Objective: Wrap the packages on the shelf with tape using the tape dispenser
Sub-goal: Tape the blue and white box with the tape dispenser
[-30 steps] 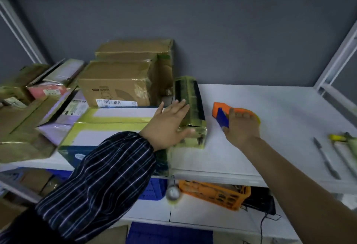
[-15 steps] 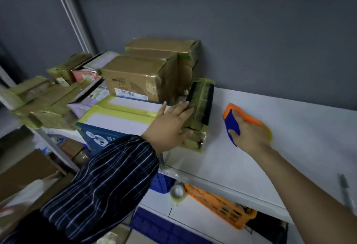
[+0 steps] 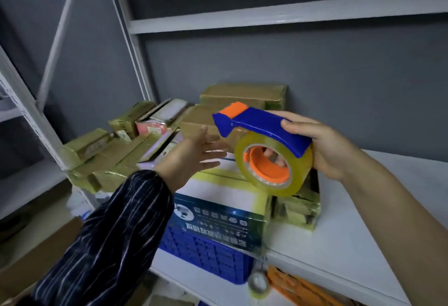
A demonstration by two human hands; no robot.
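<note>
My right hand (image 3: 324,145) grips the tape dispenser (image 3: 261,126), fingers curled through its roll, holding it in the air above the blue-and-white box (image 3: 218,218) at the shelf (image 3: 351,245) edge. My left hand (image 3: 194,158) hovers just beside it, fingers spread and empty. Behind them, taped brown packages (image 3: 242,95) sit stacked.

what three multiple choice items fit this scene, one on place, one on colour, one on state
1. Where is the tape dispenser?
A. flat on the floor
B. in the right hand, held above the shelf
C. hanging from a hook

2. What colour is the tape roll's core?
A. green
B. white
C. orange

3. How is the left hand?
A. open, fingers spread, holding nothing
B. gripping a pen
C. clenched in a fist

Key: 1 B, fingers curl round its blue handle; 2 C, orange shows inside the yellowish roll; 3 A, its fingers are straight and empty.
</note>
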